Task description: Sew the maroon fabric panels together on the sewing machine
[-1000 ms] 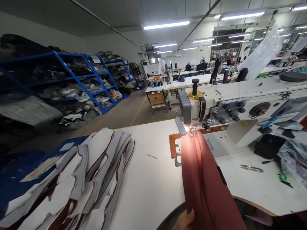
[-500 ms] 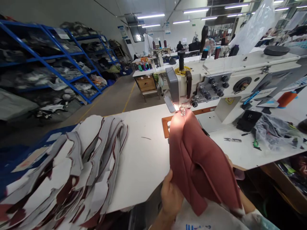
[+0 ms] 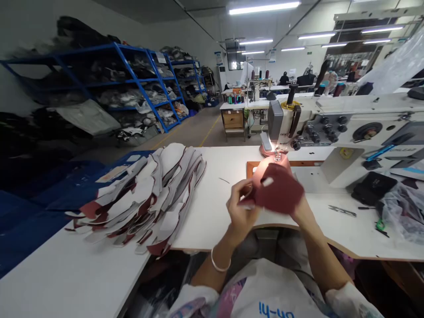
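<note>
While both hands hold the red cloth (image 3: 278, 191) in the middle of the frame, the left hand (image 3: 241, 207) pinches its edge, and the right hand (image 3: 300, 210) grips underneath, by the sewing machine (image 3: 331, 128) on the counter (image 3: 212, 207).

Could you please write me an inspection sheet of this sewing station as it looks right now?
Surface: white table, wooden inset by the needle.
Job's things: dark red fabric piece bunched under the sewing machine head, lit by its lamp.
Clutter: stack of cut pieces at left; thread snips, black case, clear plastic bag at right.
Grippers: left hand pinches the fabric's near edge; right hand mostly hidden beneath the fabric.
Cables: nothing seen.
Surroundings: blue shelving stuffed with material; other workstations behind.
</note>
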Motion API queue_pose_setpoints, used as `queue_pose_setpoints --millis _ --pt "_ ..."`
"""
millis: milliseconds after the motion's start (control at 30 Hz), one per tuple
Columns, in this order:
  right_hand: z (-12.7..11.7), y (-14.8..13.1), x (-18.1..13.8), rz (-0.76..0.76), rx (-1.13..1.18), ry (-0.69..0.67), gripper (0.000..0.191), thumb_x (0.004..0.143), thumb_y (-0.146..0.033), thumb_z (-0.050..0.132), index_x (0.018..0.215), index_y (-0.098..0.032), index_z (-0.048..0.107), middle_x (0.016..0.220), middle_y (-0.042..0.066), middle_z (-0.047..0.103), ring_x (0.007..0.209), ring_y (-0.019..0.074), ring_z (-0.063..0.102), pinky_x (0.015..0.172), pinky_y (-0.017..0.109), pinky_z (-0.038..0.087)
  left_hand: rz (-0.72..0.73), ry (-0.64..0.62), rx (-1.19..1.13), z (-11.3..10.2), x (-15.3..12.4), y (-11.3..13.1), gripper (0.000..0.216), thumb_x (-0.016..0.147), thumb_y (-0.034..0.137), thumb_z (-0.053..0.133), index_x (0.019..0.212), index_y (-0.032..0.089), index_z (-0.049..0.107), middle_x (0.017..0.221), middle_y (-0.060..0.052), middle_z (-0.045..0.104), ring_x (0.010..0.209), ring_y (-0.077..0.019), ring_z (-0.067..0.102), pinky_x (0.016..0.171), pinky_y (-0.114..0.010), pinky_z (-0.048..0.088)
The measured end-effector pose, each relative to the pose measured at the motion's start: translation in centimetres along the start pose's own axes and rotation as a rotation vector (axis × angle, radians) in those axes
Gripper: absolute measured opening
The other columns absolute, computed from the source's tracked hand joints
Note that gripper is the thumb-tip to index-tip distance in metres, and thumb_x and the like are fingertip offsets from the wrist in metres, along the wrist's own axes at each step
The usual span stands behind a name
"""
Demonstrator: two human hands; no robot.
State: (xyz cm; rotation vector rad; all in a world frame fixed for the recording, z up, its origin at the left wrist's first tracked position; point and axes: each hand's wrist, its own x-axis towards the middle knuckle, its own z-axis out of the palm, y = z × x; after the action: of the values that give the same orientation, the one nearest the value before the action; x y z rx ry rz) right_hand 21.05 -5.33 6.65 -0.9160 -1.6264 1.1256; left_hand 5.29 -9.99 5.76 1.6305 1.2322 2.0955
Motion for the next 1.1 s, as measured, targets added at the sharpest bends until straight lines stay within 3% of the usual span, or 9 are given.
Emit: queue_pose_setpoints --millis 100,233,300,400,500,600,800,900,1100 --pt "-0.3 -0.8 1.8 0.036 0.131 -0.023 0.049 0.084 -0.061 0.064 0.069 -0.017 0.051 0.055 -0.003 0.040 0.047 0.0081 0.033 0.044 0.023 0.025 -0.276 -0.008 -0.147 0.9 2.6 0.0 0.035 0.082 0.047 0.075 0.093 0.016 0.063 0.072 0.000 0.064 0.054 -0.0115 0.059 0.048 -0.021 0.049" --pt "-0.6 -0.6 3.4 -0.087 0.062 -0.179 0.046 0.085 -0.056 0.066 0.066 -0.017 0.054 0.066 0.001 0.051 0.060 0.0115 0.049 0.056 0.023 0.040 -0.510 0.109 -0.407 1.5 3.5 -2.1 0.041 0.074 0.049 0.080 0.074 0.016 0.056 0.053 0.007 0.050 0.038 -0.0061 0.043 0.033 -0.018 0.033" --pt "-0.6 0.1 4.1 -0.123 -0.026 -0.209 0.040 0.083 -0.053 0.070 0.073 -0.016 0.061 0.081 0.003 0.055 0.069 0.0133 0.055 0.060 0.023 0.044 -0.549 0.163 -0.462 1.6 3.6 -3.1 0.044 0.071 0.047 0.083 0.067 0.016 0.052 0.051 0.008 0.046 0.039 -0.0048 0.041 0.035 -0.017 0.031" --pt "-0.2 1.6 5.3 -0.072 -0.101 -0.176 0.037 0.084 -0.053 0.068 0.078 -0.017 0.061 0.077 0.001 0.055 0.066 0.0143 0.059 0.060 0.024 0.046 -0.560 0.218 -0.471 1.5 3.9 -4.5 0.040 0.069 0.042 0.085 0.072 0.014 0.057 0.059 0.005 0.055 0.048 -0.0060 0.051 0.044 -0.017 0.040" --pt "0.5 2.9 6.5 -0.031 -0.101 -0.192 0.039 0.085 -0.054 0.066 0.076 -0.017 0.059 0.068 -0.001 0.053 0.063 0.0153 0.059 0.059 0.025 0.047 -0.547 0.266 -0.435 1.1 4.0 -5.8 0.044 0.067 0.040 0.086 0.093 0.014 0.063 0.084 -0.002 0.069 0.075 -0.0131 0.067 0.070 -0.022 0.053" --pt "1.2 3.3 7.2 -0.003 -0.082 -0.228 0.039 0.084 -0.055 0.068 0.077 -0.017 0.060 0.069 -0.001 0.056 0.062 0.0157 0.060 0.057 0.025 0.049 -0.538 0.296 -0.400 0.6 3.3 -6.8 0.059 0.068 0.041 0.087 0.115 0.017 0.058 0.107 -0.007 0.071 0.099 -0.0192 0.069 0.087 -0.029 0.054" --pt "2.4 3.5 7.8 0.025 -0.122 -0.313 0.036 0.084 -0.053 0.067 0.076 -0.017 0.061 0.070 0.001 0.059 0.061 0.0164 0.061 0.056 0.026 0.050 -0.563 0.214 -0.321 0.7 0.5 -7.1 0.081 0.065 0.035 0.090 0.131 0.024 0.045 0.128 -0.011 0.064 0.109 -0.0228 0.068 0.088 -0.031 0.056" --pt "2.7 4.1 8.3 0.007 -0.151 -0.398 0.034 0.090 -0.050 0.060 0.078 -0.018 0.062 0.075 0.001 0.060 0.064 0.0168 0.064 0.057 0.026 0.050 -0.583 0.220 -0.316 0.9 0.2 -7.1 0.073 0.066 0.033 0.089 0.126 0.020 0.049 0.124 -0.012 0.066 0.108 -0.0233 0.068 0.091 -0.033 0.055" --pt "2.6 4.2 9.2 0.054 -0.108 -0.422 0.031 0.090 -0.047 0.058 0.080 -0.018 0.060 0.077 0.001 0.057 0.062 0.0166 0.064 0.055 0.026 0.051 -0.746 0.161 -0.459 -0.2 0.4 -7.6 0.068 0.063 0.031 0.090 0.119 0.020 0.053 0.110 -0.008 0.071 0.097 -0.0187 0.070 0.088 -0.031 0.055"
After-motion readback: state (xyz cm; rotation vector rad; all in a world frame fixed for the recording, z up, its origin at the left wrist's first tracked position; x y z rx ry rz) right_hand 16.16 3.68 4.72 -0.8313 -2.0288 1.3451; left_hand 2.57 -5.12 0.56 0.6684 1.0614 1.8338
